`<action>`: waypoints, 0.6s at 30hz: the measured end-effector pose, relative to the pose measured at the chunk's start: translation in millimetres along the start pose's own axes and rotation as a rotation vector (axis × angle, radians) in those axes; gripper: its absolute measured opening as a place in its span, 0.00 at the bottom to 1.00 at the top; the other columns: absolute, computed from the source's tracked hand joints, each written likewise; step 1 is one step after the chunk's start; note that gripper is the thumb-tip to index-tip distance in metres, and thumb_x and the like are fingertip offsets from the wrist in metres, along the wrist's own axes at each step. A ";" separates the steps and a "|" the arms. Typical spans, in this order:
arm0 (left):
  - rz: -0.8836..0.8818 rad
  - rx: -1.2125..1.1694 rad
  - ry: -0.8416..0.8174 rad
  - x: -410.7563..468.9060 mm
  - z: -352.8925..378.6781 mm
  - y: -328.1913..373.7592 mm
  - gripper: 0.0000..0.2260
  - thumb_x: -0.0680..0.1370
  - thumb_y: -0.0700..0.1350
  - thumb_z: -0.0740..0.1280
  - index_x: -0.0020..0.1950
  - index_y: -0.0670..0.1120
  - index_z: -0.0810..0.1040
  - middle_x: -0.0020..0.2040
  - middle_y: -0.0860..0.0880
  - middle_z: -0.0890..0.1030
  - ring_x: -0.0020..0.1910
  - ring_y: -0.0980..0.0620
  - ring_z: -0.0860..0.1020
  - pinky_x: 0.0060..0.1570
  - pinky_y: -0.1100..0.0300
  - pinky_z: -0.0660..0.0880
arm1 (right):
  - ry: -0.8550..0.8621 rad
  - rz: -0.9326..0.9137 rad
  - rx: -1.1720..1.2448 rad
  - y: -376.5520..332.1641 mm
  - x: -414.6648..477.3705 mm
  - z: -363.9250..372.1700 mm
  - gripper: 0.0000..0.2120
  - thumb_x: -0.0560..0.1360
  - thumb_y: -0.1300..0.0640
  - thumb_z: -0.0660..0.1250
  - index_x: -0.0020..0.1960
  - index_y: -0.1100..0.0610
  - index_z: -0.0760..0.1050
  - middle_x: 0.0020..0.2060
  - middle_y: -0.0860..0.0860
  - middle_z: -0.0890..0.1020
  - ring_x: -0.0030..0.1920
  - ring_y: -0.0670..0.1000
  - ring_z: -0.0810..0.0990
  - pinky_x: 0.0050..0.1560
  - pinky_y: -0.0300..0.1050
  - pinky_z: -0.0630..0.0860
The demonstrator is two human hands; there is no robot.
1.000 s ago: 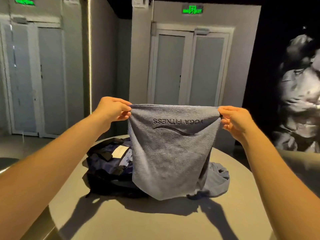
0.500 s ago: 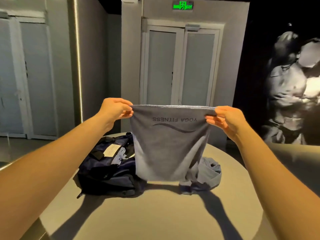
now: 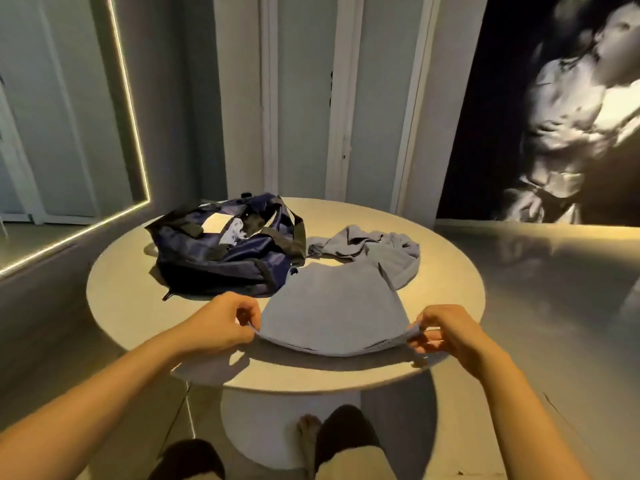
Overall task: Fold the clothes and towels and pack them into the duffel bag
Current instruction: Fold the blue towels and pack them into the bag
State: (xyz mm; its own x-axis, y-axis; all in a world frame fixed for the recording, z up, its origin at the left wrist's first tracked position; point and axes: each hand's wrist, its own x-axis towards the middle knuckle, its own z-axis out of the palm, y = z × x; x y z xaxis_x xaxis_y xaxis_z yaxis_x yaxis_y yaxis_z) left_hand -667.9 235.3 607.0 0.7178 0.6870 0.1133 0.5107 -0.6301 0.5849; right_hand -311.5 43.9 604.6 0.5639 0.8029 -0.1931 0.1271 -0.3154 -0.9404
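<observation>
A grey-blue towel (image 3: 332,306) lies spread on the round table (image 3: 450,271), its near edge lifted slightly. My left hand (image 3: 225,320) pinches its near left corner and my right hand (image 3: 446,329) pinches its near right corner. The navy duffel bag (image 3: 228,251) with black straps sits open at the table's back left, with pale cloth showing inside. A crumpled grey-blue garment (image 3: 367,244) lies behind the towel, to the right of the bag, and the towel's far end overlaps it.
The table stands on a thick round pedestal (image 3: 256,424). My legs and a foot (image 3: 308,427) are below its near edge. Grey doors (image 3: 304,98) stand behind, a lit strip (image 3: 128,98) frames the left wall, and a dark mural (image 3: 571,109) fills the right.
The towel was held up in the air by its top corners; it has come down flat onto the table. My view has tipped downward.
</observation>
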 end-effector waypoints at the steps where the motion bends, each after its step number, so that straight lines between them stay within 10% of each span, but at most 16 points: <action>1: 0.008 0.007 -0.041 -5.7 4.8 -1.7 0.08 0.68 0.37 0.71 0.37 0.51 0.82 0.37 0.52 0.82 0.37 0.52 0.78 0.42 0.52 0.77 | -0.017 -0.022 -0.045 9.2 -4.2 -1.1 0.09 0.77 0.64 0.64 0.48 0.71 0.79 0.47 0.66 0.83 0.42 0.60 0.85 0.44 0.52 0.85; 18: 0.018 0.030 -0.639 -23.9 18.0 38.7 0.10 0.75 0.46 0.77 0.47 0.40 0.83 0.37 0.53 0.82 0.38 0.58 0.78 0.45 0.64 0.76 | -0.396 0.044 -0.663 11.5 -26.8 -18.5 0.09 0.78 0.60 0.67 0.50 0.62 0.85 0.44 0.56 0.87 0.43 0.58 0.88 0.43 0.47 0.82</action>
State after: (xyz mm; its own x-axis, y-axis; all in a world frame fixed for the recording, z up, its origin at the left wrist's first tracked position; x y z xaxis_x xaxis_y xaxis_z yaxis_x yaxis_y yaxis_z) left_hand -656.8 188.0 612.4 0.8619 0.3307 -0.3843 0.5027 -0.6558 0.5632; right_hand -310.0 9.4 604.2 0.2620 0.8641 -0.4297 0.6435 -0.4882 -0.5895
